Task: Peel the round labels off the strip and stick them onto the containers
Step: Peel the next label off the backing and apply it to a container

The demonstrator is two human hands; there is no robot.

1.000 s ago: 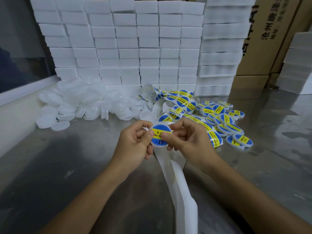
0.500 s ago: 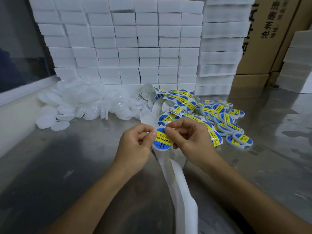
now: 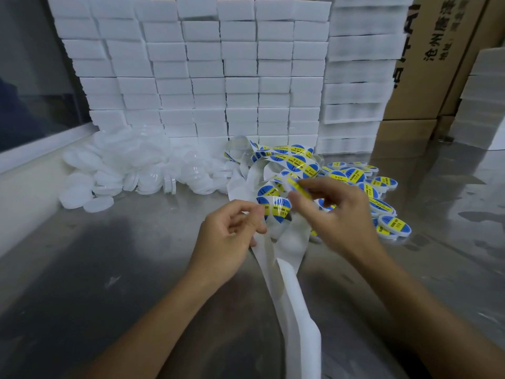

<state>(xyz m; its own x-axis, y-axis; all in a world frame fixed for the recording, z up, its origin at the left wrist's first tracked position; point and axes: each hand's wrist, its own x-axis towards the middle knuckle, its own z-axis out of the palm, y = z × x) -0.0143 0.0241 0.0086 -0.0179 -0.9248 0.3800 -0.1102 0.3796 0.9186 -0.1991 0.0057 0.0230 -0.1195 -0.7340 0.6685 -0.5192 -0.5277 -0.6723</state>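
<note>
Pinching strip (image 3: 276, 212) w/ left hand (image 3: 229, 236), right hand (image 3: 336, 217) pinches peeled label (image 3: 296, 186); labelled containers (image 3: 382, 206) piled beside.

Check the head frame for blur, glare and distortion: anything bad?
Head view: the right hand is motion-blurred, as is the label it pinches; the left hand is sharper. The steel table shows soft glare patches. Wide-angle distortion bends the white block stack near the edges.

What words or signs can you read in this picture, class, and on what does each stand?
"SOLDERING PASTE": round labels on the strip, clearest.
"PASTE": label above the left hand.
"沧州": cardboard box; remaining print cropped or blurred.
Labelled containers: too blurred.
</note>
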